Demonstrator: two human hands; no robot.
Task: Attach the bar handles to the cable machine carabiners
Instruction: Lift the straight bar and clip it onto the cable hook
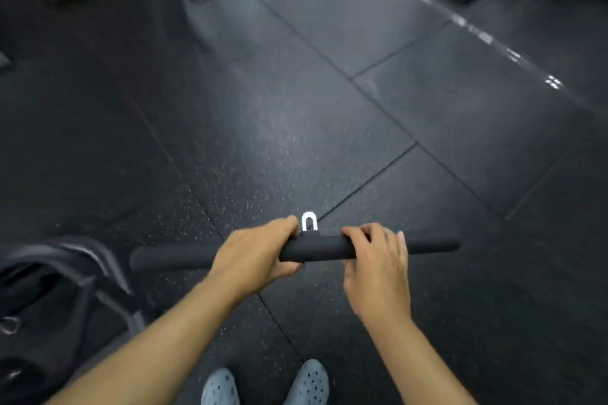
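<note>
The bar handle (316, 248), a straight black padded bar, is held level in the air above the floor, gripped near its middle by both hands. The left hand (255, 256) is wrapped over the bar from above, fingers curled around it, and the right hand (378, 260) closes over it just to the other side, fingers draped across the top. Between the two hands, a silver metal loop (309, 221) stands up from the bar's centre, touching the left hand's fingertips. Each end of the bar sticks out well beyond the hand nearest it. Below the hands lies a dark rubber floor (427, 102) of large speckled tiles with thin seams between them. Down beneath the forearms are two grey perforated clogs (309, 383). Out past the left hand, low and blurred, sits some black gym equipment (65, 279) with curved metal tubing. Far ahead of the right hand a pale line (460, 21) runs across the floor, and blurred dark machine parts sit near the top edge.
</note>
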